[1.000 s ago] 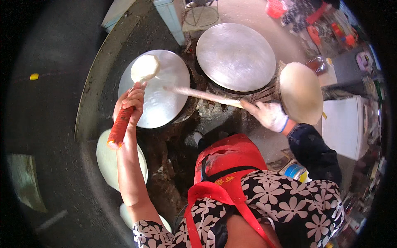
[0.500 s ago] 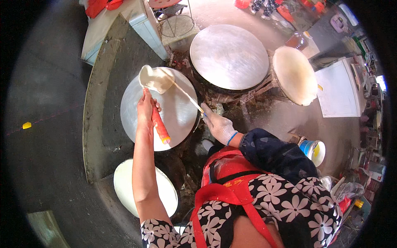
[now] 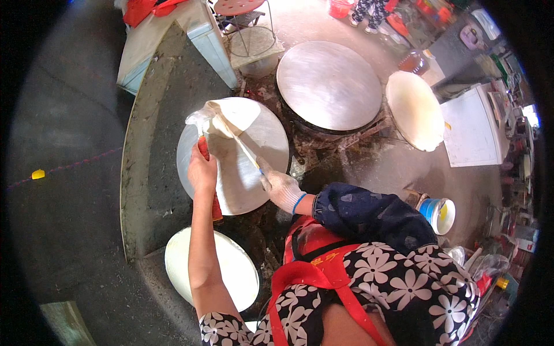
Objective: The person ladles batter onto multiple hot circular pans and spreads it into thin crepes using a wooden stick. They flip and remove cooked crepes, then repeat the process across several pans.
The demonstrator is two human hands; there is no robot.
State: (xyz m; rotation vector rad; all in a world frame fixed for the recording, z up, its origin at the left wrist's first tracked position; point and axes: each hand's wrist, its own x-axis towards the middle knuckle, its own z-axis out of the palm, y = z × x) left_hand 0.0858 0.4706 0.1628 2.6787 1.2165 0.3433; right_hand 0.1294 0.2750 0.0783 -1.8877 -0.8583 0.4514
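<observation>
Holding one stick [image 3: 239,141] each, two hands work among five round griddles [image 3: 254,144].

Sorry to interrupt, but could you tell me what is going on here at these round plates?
A person in a flowered top and red apron stands over a round metal griddle. The bare left hand grips a red-handled tool with a lump of white dough at its far end, over the griddle's far edge. The gloved right hand holds a thin stick reaching to that dough. A second griddle lies beyond, bare. Pale round sheets lie to the right and nearer the person.
</observation>
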